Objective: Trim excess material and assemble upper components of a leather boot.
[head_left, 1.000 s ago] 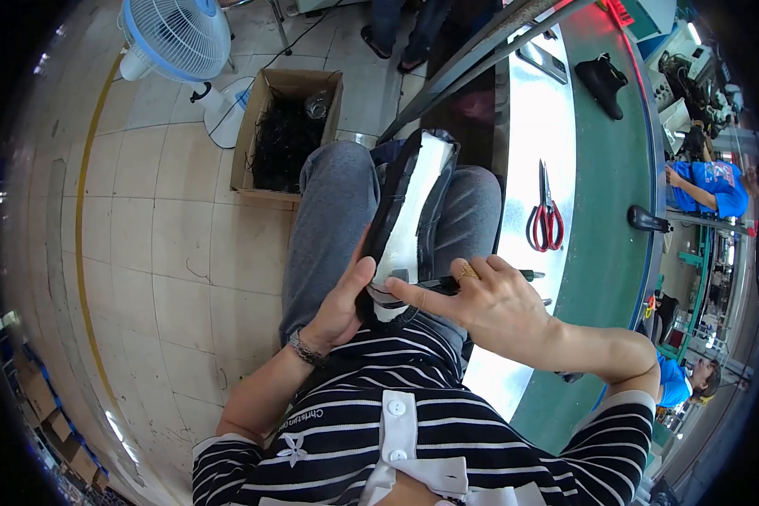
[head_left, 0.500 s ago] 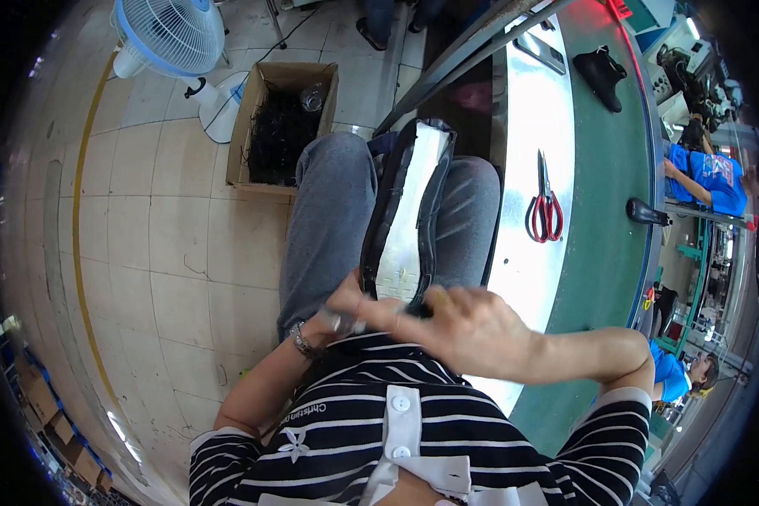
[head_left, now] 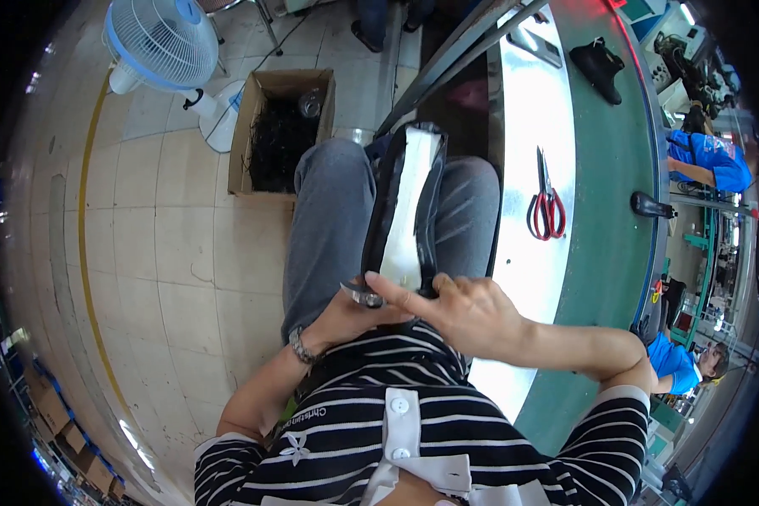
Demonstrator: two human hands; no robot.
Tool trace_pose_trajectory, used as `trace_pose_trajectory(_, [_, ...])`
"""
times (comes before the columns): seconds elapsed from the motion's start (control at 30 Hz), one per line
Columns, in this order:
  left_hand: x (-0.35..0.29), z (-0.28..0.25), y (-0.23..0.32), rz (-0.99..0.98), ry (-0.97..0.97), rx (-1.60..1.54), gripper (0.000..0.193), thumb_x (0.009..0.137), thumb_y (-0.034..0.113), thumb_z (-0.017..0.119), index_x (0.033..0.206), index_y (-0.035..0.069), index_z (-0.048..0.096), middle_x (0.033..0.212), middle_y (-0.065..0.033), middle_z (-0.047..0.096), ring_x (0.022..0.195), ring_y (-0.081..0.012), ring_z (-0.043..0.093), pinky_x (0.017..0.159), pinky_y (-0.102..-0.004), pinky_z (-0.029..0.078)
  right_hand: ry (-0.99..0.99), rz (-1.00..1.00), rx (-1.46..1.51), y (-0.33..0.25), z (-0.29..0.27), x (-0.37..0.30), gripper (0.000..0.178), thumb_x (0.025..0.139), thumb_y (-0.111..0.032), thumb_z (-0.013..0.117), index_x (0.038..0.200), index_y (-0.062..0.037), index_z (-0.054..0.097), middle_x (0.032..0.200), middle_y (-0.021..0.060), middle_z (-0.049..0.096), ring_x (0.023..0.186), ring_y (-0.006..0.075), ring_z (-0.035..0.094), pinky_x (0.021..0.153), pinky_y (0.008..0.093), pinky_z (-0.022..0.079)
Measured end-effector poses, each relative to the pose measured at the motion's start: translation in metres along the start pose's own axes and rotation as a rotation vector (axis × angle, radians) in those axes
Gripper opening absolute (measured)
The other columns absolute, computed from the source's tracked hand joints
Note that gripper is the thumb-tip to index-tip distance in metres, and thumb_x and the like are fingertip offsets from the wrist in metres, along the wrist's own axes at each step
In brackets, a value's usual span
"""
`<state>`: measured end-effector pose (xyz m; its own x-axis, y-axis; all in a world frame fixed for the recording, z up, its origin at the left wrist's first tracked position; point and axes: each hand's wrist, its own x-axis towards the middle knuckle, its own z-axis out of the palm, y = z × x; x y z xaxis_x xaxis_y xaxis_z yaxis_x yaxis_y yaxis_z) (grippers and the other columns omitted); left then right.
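Note:
A black shoe upper [head_left: 382, 221] lies bottom up across my lap, toe away from me. Its black edges fold inward around a white insole [head_left: 405, 215]. At the near heel end, my left hand [head_left: 354, 317] is closed, with a small shiny curved metal tool [head_left: 363, 293] at its fingers; what kind of tool cannot be made out. My right hand [head_left: 481, 319] is at the right side of the heel. Its index finger stretches left across the heel end toward the tool, while the other fingers curl against the upper's edge. Both thumbs are mostly hidden.
Red-handled scissors [head_left: 546, 211] lie on the shiny metal shelf [head_left: 523, 287] at my right. Beyond runs a green belt [head_left: 599, 253] with a black boot [head_left: 599, 72]. An open carton [head_left: 240, 156] with black scraps and a fan [head_left: 164, 46] stand ahead left. Co-workers in blue [head_left: 708, 160] are far right.
My right index finger has moved forward from over the left hand to the heel end. The left hand and metal tool have shifted forward and right, up against the heel.

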<state>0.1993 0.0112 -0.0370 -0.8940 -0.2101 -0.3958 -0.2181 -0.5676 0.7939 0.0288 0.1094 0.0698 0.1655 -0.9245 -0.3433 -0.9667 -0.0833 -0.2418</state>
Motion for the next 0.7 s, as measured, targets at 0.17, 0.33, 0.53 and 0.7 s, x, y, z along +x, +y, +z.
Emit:
trace_pose_trajectory(0.17, [0.010, -0.010, 0.009, -0.079, -0.073, 0.010, 0.038, 0.078, 0.017, 0.081, 0.110, 0.004, 0.064, 0.092, -0.0025, 0.068, 0.087, -0.0107, 0.063, 0.076, -0.0245, 0.050, 0.001, -0.019, 0.112, 0.015, -0.013, 0.004, 0.071, 0.091, -0.017, 0.056, 0.153, -0.0278, 0.024, 0.065, 0.0112, 0.062, 0.041, 0.0135, 0.056, 0.034, 0.0275, 0.043])
trace_pose_trajectory(0.33, [0.045, -0.020, 0.024, -0.153, 0.094, -0.308, 0.101, 0.083, 0.018, 0.076, 0.153, 0.011, 0.004, 0.141, -0.0118, 0.042, 0.128, -0.0218, 0.045, 0.104, -0.0355, 0.039, 0.066, -0.043, 0.160, 0.049, -0.048, 0.024, 0.071, 0.085, -0.011, 0.054, 0.151, -0.0166, 0.028, 0.050, 0.0027, 0.053, 0.036, 0.0110, 0.048, 0.032, 0.0279, 0.035])
trace_pose_trajectory(0.53, [0.074, -0.017, 0.052, -0.188, 0.029, -0.241, 0.108, 0.076, 0.038, 0.080, 0.153, 0.016, 0.009, 0.135, -0.0085, 0.040, 0.119, -0.0194, 0.046, 0.101, -0.0364, 0.040, 0.266, -0.022, 0.108, 0.111, -0.045, 0.062, 0.061, 0.094, -0.019, 0.053, 0.150, -0.0226, 0.029, 0.055, 0.0076, 0.058, 0.039, 0.0195, 0.054, 0.036, 0.0330, 0.041])
trace_pose_trajectory(0.7, [0.080, -0.013, 0.059, -0.195, 0.042, -0.170, 0.082, 0.079, 0.019, 0.078, 0.145, 0.011, 0.029, 0.123, -0.0055, 0.053, 0.104, -0.0158, 0.058, 0.094, -0.0327, 0.046, 0.100, 0.180, 0.074, 0.098, -0.052, 0.035, 0.066, 0.093, -0.021, 0.058, 0.151, -0.0244, 0.027, 0.077, 0.0152, 0.068, 0.048, 0.0253, 0.062, 0.044, 0.0354, 0.046])
